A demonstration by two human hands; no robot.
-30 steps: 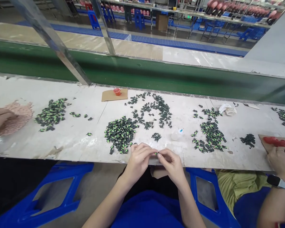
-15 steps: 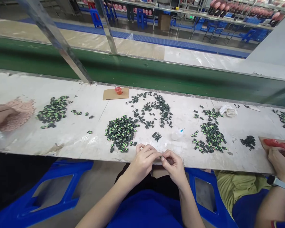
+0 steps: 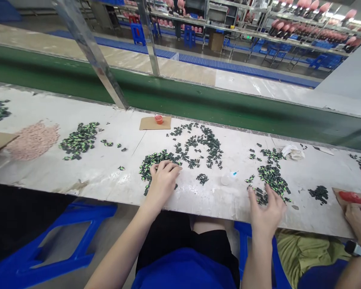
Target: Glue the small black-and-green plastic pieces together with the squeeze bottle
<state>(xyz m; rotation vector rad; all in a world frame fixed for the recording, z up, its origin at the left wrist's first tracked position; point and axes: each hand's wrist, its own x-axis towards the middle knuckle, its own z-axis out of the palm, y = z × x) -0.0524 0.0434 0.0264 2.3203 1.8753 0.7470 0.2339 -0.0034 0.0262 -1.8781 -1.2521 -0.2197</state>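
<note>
My left hand (image 3: 165, 178) is over the near edge of a heap of small black and bright green pieces (image 3: 156, 157). Its fingers are bent downward and look slightly apart; the fingertips are partly hidden. Over on the right, my right hand (image 3: 267, 208) has its thumb and fingers spread at the front of another heap of black-green pieces (image 3: 272, 175). I see nothing held in it. Between the hands lie a small cluster of slim black pieces (image 3: 202, 178) and a clear bottle with a blue tip (image 3: 227, 178). More slim dark pieces (image 3: 212, 146) are scattered behind.
A red cup (image 3: 159, 119) stands on cardboard (image 3: 144, 123) at the back. Further left are a black-green heap (image 3: 80, 140) and a pink heap (image 3: 36, 140). At right, a co-worker's hand (image 3: 359, 218) touches red pieces (image 3: 353, 196). A metal post (image 3: 93, 56) rises behind the table.
My hands were together at the table edge, pinching a small dark piece. They have parted: the left moved to the left heap, the right to the right heap. The view has shifted slightly.
</note>
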